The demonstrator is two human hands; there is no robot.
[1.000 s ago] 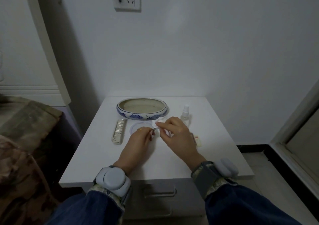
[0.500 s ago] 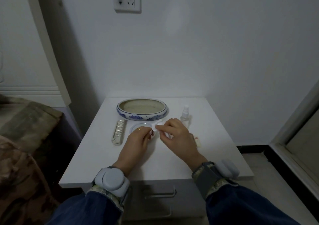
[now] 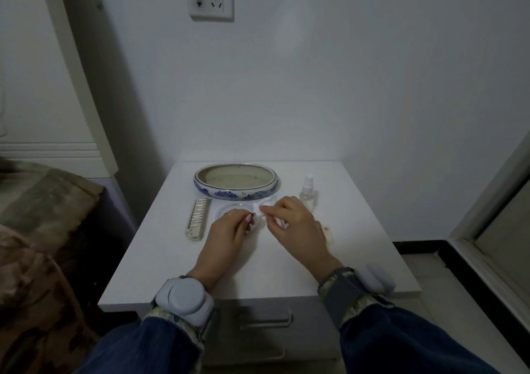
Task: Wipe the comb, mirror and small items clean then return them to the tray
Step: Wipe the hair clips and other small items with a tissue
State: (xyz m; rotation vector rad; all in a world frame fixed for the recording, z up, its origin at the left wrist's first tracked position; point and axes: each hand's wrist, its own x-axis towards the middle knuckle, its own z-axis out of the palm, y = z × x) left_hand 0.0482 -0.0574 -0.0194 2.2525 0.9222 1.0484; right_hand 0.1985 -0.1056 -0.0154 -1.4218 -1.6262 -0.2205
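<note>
Left hand (image 3: 226, 234) pinches a tiny dark item (image 3: 253, 215) at its fingertips; right hand (image 3: 295, 224) pinches a white wipe (image 3: 262, 219) against it, fingers curled. Both hover just above the white nightstand (image 3: 258, 270).

Round mirror (image 3: 233, 210) lies right behind the left fingers, comb (image 3: 198, 222) to its left, oval blue-and-white tray (image 3: 235, 181) behind both w/ nothing visible in it (so 0 returned yet). Spray bottle (image 3: 308, 193) stands behind the right hand; a small pale item (image 3: 329, 231) lies beside it, half hidden.

Risks, probably: the item is so small it could slip from the pinch, roll off the edge, get lost in dim light; an elbow nudge could tip the bottle.
</note>
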